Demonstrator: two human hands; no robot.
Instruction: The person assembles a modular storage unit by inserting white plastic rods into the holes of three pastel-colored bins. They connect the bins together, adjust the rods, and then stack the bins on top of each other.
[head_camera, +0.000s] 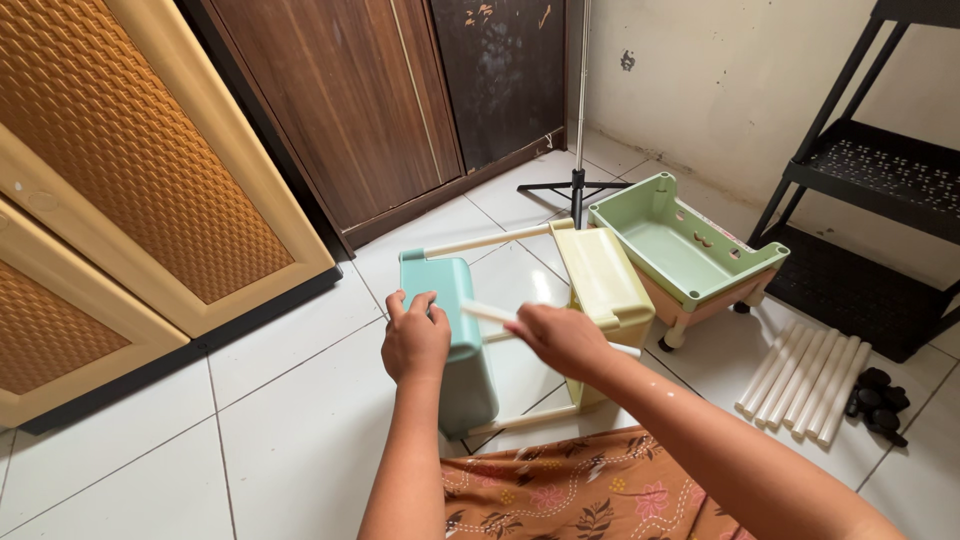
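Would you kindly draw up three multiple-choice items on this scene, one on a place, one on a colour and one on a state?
1. Where do the loose white tubes lie?
A. on the black shelf
B. on the floor tiles beside the black caps
C. inside the green tray

2. What colour is the tray under the left hand?
A. teal
B. red
C. black

3. What is the right hand doing?
A. resting flat on the floor
B. holding a white tube
C. hanging empty

Answers: 1 B, the tubes lie in a row on the tiles next to the black caps. 2 A, the teal tray shows below the fingers. 3 B, the held white tube juts from its fingers.
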